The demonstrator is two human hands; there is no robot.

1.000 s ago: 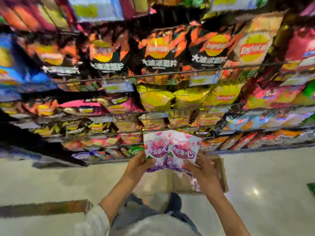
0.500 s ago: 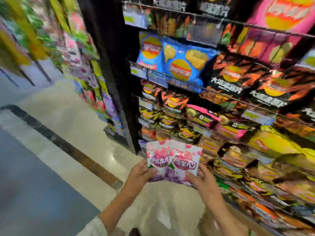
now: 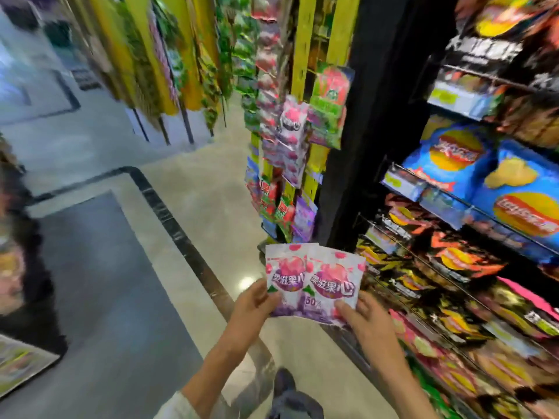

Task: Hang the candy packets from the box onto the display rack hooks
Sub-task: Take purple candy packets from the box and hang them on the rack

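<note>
since half a second ago the view is swinging further left, so the display rack [image 3: 284, 152] with its hanging packets is now coming into sight ahead, while the chip shelves [image 3: 472, 225] are sliding off to the right. both hands are still carrying the candy packets [image 3: 314, 282], fanned as two overlapping pink and purple pouches, at chest level just below the rack's foot. the left hand [image 3: 252, 303] is pinching the lower left corner with thumb on the front; the right hand [image 3: 364, 320] is gripping the lower right corner the same way.

judging by this, the carrying step is ending and the hanging step is about to begin. the next move is calling for raising one pouch, finding the hole in its top edge and threading it onto a free hook; blur is hiding which hooks are free.

the box is not showing in this view. the rack is holding red, green and purple pouches on its hooks, and the shelves are holding chip bags in blue, black and orange.
</note>
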